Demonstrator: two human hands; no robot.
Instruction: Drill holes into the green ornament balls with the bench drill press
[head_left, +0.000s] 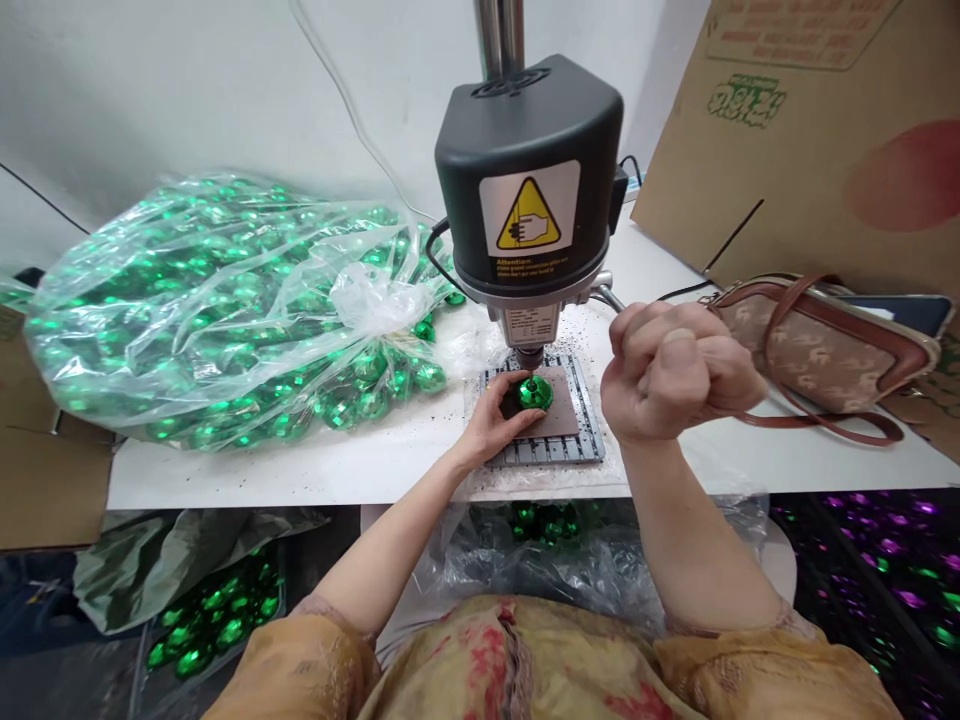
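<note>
A small bench drill press [529,180] stands on the white table [315,465], its bit right over a shiny green ornament piece [534,392]. My left hand [496,420] pinches that green piece and steadies it on the brown pad of the ribbed drill base [581,440]. My right hand [671,370] is clenched in a fist around the drill's feed lever [609,296], of which only a short metal stub shows.
A large clear plastic bag [217,300] full of green pieces lies on the table's left. A patterned handbag [825,345] and a leaning cardboard box [810,140] stand at the right. More green pieces sit in bags below the table edge [541,522] and lower left [210,620].
</note>
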